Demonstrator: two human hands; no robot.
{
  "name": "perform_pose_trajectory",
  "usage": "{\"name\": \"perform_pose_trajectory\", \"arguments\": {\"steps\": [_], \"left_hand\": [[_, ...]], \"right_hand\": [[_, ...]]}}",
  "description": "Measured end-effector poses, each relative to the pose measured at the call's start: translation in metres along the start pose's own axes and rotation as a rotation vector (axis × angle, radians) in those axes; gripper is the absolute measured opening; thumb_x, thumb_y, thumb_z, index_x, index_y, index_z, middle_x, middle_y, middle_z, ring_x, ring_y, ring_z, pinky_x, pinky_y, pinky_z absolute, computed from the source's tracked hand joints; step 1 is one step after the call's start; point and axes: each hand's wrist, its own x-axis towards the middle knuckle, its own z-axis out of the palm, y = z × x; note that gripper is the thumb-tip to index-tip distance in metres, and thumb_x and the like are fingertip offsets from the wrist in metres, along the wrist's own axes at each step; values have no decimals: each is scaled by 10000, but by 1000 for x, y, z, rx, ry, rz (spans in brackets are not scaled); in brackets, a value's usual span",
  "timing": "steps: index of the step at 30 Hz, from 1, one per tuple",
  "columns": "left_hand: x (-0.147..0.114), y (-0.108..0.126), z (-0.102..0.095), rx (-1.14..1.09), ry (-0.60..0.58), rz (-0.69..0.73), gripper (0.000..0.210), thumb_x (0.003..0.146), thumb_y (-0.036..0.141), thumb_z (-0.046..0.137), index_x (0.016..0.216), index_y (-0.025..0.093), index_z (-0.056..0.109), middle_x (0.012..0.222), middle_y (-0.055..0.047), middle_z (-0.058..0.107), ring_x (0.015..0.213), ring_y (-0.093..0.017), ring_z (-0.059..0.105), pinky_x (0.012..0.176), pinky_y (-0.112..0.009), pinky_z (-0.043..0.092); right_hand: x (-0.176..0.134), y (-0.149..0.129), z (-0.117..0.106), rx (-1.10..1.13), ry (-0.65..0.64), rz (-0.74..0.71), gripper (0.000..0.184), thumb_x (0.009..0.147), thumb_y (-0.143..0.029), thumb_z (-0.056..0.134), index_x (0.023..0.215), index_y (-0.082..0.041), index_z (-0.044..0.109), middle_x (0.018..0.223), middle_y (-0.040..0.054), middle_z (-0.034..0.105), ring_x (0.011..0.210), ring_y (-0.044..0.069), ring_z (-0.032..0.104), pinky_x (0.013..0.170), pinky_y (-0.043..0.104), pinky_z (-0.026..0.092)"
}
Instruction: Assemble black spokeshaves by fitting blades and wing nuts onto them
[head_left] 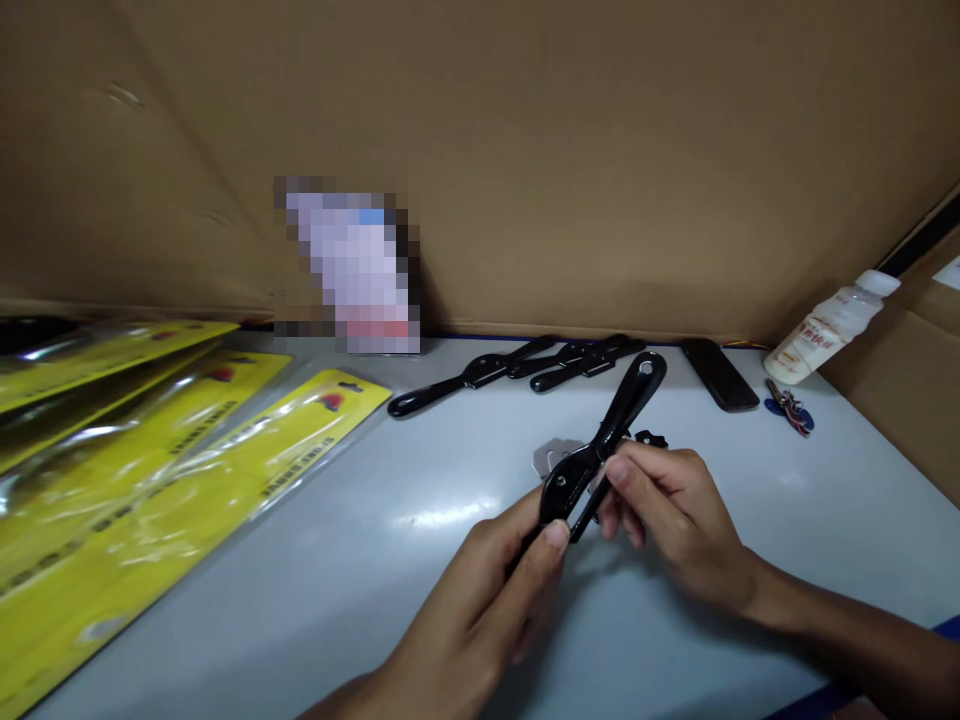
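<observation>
Black spokeshave [568,485] is located at centre right, raised above the near half of the table, its looped handle pointing far and right. The left hand [480,610] is closed on its near end, thumb on top; the right hand [679,510] pinches a narrow black bar [587,515] alongside the body. Whether bar and body are joined cannot be told. Markings: yellow packages [300,450] at left carry dark printing, partly blurred, that appears to read "SPOKE SHAVE", with a red emblem at the hanging end. Red characters on the bottle [817,335] are not legible. Surface: pale grey table [300,600], glossy, with blue edging [825,700] at near right. Brown cardboard [600,170] walls the far and right sides; a pixelated item [360,270] stands against the far one. Several black tools [484,370] lie along the far edge, some overlapping, followed rightward by a phone [720,375] and keys [787,408]. A silvery plate [551,455] shows just beyond the hands. Containers: the bottle, far right, is white-capped, with pale contents in its lower part; the packages have clear plastic fronts, contents obscured by glare.
</observation>
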Motion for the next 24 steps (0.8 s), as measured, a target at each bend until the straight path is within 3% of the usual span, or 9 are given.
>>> {"name": "perform_pose_trajectory", "arguments": {"steps": [6, 11, 17, 24], "left_hand": [[1, -3, 0, -39, -14, -10, 398, 994, 523, 397, 1155, 190, 546, 571, 102, 332, 413, -61, 276, 365, -160, 291], [-2, -5, 4, -46, 16, -29, 442, 966, 558, 440, 1191, 197, 556, 547, 111, 331, 366, -56, 240, 312, -163, 256], [-3, 1, 9, 105, 146, 137, 347, 954, 499, 494, 1018, 194, 647, 528, 75, 395, 497, -107, 415, 466, -202, 414], [-1, -3, 7, 251, 180, 218, 241, 959, 380, 507, 919, 184, 642, 750, 3, 607, 669, -118, 493, 610, -229, 466]], "right_hand": [[0, -1, -1, -71, 18, -75, 412, 1016, -340, 454, 644, -181, 534, 559, -32, 574, 459, 53, 449, 465, 195, 361], [-4, 4, 3, -319, 36, -237, 385, 985, -291, 519, 622, -195, 434, 536, -69, 407, 465, 55, 354, 460, 207, 306], [-7, 5, 8, -425, 55, -332, 394, 976, -351, 569, 660, -209, 383, 549, -86, 326, 462, 56, 267, 421, 217, 240], [-7, 3, 10, -452, 52, -358, 389, 986, -362, 553, 670, -213, 381, 554, -89, 306, 451, 54, 262, 406, 218, 238]]}}
